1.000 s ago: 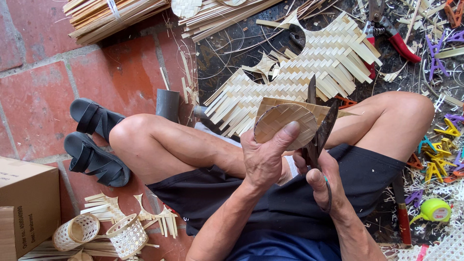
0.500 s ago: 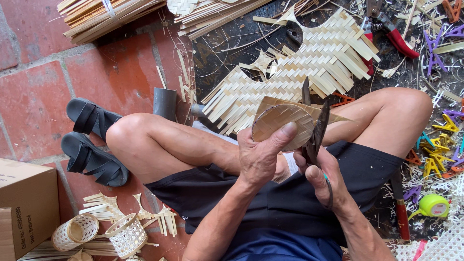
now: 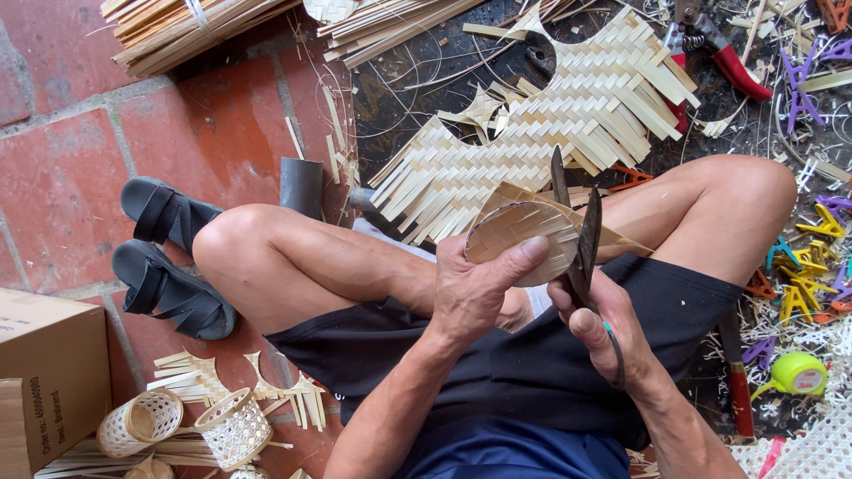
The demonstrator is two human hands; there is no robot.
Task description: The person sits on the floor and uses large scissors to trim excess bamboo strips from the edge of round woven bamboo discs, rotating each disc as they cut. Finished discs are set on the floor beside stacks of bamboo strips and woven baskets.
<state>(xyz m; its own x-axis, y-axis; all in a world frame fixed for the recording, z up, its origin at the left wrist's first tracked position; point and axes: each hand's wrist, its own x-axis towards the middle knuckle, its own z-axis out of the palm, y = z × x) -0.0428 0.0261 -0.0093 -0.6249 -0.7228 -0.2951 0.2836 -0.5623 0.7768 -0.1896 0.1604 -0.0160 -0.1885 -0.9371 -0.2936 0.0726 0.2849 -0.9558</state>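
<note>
My left hand [image 3: 475, 288] grips a small rounded piece of woven bamboo [image 3: 519, 235], thumb pressed on its face. My right hand [image 3: 603, 324] holds large dark scissors [image 3: 581, 235], blades open and pointing up along the right edge of the woven piece. I sit cross-legged in black shorts, with both hands above my lap. A big woven bamboo sheet [image 3: 550, 133] with round cut-outs lies on the dark mat just beyond my knees.
Bundles of bamboo strips [image 3: 186, 27] lie at the top. Black sandals [image 3: 164, 257] sit on red brick floor at left, near a cardboard box [image 3: 49, 381] and small woven baskets [image 3: 231, 426]. Red-handled pruners [image 3: 723, 62], coloured plastic clips [image 3: 803, 275] and a green tape measure [image 3: 794, 372] are at right.
The woven piece has turned slightly in my left hand and the scissors have shifted a little along its right edge. Both hands stay above my lap.
</note>
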